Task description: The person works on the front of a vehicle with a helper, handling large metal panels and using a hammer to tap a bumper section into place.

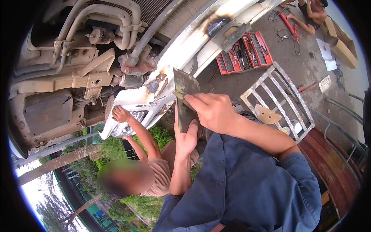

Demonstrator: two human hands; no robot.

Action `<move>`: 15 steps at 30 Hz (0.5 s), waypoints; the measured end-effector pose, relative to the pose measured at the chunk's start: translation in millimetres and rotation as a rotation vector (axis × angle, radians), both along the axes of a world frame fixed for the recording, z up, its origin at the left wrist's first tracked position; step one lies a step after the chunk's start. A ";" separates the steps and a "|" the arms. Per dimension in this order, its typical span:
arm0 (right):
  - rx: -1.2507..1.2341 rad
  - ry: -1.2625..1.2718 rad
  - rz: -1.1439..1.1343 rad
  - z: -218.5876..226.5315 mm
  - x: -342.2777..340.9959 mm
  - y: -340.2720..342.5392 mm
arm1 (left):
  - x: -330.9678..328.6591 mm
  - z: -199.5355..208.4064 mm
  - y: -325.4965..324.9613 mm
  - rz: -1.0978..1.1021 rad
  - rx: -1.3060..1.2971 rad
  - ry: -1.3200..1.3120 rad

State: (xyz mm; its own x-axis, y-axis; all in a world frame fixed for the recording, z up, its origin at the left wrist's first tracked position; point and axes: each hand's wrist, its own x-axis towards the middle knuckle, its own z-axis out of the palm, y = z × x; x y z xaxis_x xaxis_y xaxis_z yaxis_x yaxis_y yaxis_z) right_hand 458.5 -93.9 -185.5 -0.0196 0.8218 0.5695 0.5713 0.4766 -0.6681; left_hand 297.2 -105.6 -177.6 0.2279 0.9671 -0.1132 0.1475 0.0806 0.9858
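Note:
Held up in front of my chest is a flat, dark, rectangular plate (188,86) with greenish smears. My left hand (186,140) grips its lower end, thumb on the face and fingers mostly behind. Against the plate's face, my right hand (217,112) pinches a thin yellowish-green spreader (179,95); the fingers cover much of it. Just beyond the plate runs a white vehicle bumper (133,96) with a scorched, peeling patch (155,83). A co-worker's hand (121,114) rests on the bumper's end, above a clear lamp (133,120).
Pipes and brackets of the vehicle's underside (92,73) fill the upper left. To the right are an opened red toolbox (228,66), a worn metal rack (284,87), a tan disc with holes (268,115) and a cardboard box (338,46). Another person (313,17) crouches far right.

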 end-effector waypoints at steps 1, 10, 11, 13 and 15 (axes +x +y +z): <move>-0.043 0.018 -0.039 -2.3 3.4 6.7 | 3.8 0.6 -1.7 0.037 -0.033 -0.043; 0.047 0.050 0.136 7.1 -13.3 -18.6 | -10.0 1.3 23.6 0.092 -0.151 -0.351; 0.031 0.036 0.103 4.5 -11.8 -12.8 | -11.3 -3.2 22.1 0.067 -0.146 -0.258; 0.007 0.022 0.065 -2.2 -6.8 -3.2 | -8.5 -4.3 14.6 0.042 -0.151 -0.046; -0.071 0.014 0.005 -8.8 -1.0 9.1 | 5.0 4.7 2.4 0.000 -0.078 0.004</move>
State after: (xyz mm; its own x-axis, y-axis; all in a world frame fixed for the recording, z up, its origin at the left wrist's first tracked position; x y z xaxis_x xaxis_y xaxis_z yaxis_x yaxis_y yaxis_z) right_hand 457.6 -84.8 -194.3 -0.0160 0.8599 0.5102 0.5591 0.4308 -0.7084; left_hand 302.2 -103.2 -172.9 0.2276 0.9552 -0.1893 0.1516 0.1573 0.9758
